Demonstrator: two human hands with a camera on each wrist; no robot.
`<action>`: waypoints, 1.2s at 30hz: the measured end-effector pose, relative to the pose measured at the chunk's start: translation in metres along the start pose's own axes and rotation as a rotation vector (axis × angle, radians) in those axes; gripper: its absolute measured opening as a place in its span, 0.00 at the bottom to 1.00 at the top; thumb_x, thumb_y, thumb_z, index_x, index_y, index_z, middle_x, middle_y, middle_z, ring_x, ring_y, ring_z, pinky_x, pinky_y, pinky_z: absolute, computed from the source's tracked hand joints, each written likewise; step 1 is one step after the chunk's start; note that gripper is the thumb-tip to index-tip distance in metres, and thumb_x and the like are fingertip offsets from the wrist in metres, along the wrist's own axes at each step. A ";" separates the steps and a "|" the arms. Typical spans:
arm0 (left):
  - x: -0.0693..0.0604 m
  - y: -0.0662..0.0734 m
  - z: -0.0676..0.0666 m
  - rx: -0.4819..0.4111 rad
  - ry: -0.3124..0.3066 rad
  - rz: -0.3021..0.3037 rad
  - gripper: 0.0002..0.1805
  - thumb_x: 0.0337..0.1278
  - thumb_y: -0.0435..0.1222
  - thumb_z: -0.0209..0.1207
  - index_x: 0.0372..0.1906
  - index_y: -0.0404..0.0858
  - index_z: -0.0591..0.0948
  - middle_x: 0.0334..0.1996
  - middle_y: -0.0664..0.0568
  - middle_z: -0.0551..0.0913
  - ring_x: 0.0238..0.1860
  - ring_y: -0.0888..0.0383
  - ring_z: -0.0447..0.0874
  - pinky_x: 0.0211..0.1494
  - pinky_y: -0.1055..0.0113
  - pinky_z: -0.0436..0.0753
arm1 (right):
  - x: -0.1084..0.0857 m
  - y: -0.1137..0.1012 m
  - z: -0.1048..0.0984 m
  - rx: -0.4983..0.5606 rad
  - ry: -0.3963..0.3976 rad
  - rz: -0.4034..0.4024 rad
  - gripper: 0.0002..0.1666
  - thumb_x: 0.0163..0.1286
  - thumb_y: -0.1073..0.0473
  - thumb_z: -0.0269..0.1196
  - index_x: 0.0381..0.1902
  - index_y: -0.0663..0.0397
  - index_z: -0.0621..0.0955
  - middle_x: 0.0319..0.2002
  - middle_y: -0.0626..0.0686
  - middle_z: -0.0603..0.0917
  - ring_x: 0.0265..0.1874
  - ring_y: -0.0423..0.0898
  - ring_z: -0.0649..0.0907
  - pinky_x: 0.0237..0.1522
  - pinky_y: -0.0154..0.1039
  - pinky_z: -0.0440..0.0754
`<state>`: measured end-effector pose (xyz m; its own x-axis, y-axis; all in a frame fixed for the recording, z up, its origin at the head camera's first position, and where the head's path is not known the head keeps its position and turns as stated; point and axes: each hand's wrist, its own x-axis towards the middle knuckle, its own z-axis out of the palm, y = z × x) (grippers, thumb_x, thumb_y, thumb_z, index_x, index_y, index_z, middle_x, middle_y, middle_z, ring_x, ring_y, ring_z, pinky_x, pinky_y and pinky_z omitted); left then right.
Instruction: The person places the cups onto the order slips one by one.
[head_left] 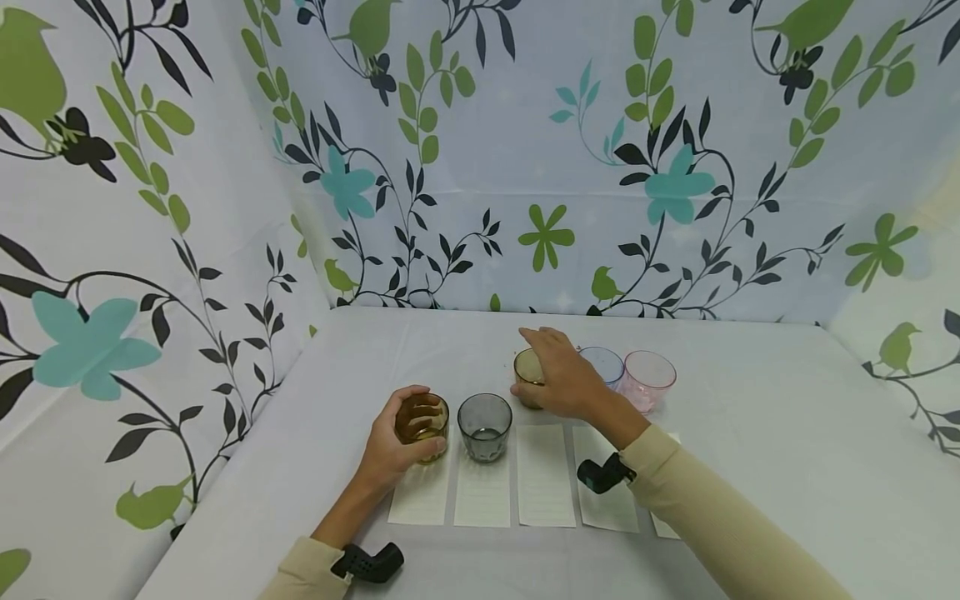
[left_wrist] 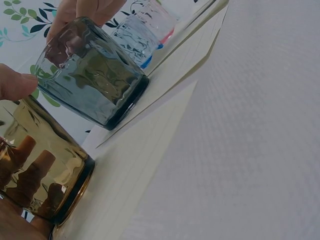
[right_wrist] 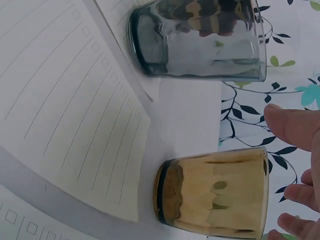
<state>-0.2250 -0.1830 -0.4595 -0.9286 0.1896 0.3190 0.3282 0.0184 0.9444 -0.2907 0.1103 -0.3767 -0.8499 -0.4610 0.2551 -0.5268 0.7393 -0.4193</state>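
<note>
My left hand [head_left: 384, 450] grips a brown-amber glass [left_wrist: 70, 167], its thumb and fingers curled around the sides. That glass stands at the top end of the leftmost paper strip. Just to its right, a grey glass [head_left: 485, 427] stands upright on the second strip. Farther back, my right hand [head_left: 567, 385] is at a yellow-amber glass [right_wrist: 215, 195]. In the right wrist view its thumb and fingers are spread near the rim, with a gap to the glass. A blue-tinted glass [head_left: 606, 367] and a pink glass [head_left: 648, 379] stand to the right, the blue one partly hidden.
Several lined paper strips [head_left: 547, 487] lie side by side on the white-covered table [head_left: 787, 467]; the right forearm covers part of the rightmost ones. A patterned cloth [head_left: 465, 175] hangs behind the table and along its sides.
</note>
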 end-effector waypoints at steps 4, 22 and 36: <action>0.000 0.000 0.000 0.000 -0.002 0.002 0.40 0.49 0.25 0.69 0.69 0.39 0.68 0.60 0.38 0.76 0.59 0.37 0.75 0.59 0.58 0.81 | 0.000 0.004 0.001 -0.061 -0.010 0.023 0.51 0.65 0.44 0.70 0.77 0.58 0.62 0.75 0.60 0.67 0.76 0.61 0.60 0.65 0.68 0.70; -0.001 -0.002 0.000 -0.010 -0.004 0.007 0.40 0.50 0.25 0.68 0.70 0.38 0.67 0.60 0.37 0.75 0.60 0.36 0.75 0.60 0.57 0.81 | 0.001 0.016 0.007 -0.129 -0.070 0.096 0.50 0.67 0.38 0.65 0.74 0.65 0.66 0.71 0.62 0.71 0.77 0.62 0.57 0.68 0.64 0.68; 0.001 -0.001 -0.001 0.005 -0.002 0.004 0.40 0.50 0.26 0.69 0.70 0.39 0.68 0.60 0.38 0.76 0.60 0.37 0.75 0.60 0.58 0.81 | 0.008 0.014 0.005 -0.103 -0.104 0.124 0.50 0.65 0.42 0.68 0.73 0.70 0.67 0.68 0.65 0.74 0.66 0.62 0.71 0.65 0.59 0.73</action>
<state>-0.2262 -0.1835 -0.4604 -0.9268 0.1920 0.3227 0.3328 0.0224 0.9427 -0.3045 0.1141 -0.3852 -0.9062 -0.4074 0.1137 -0.4203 0.8376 -0.3491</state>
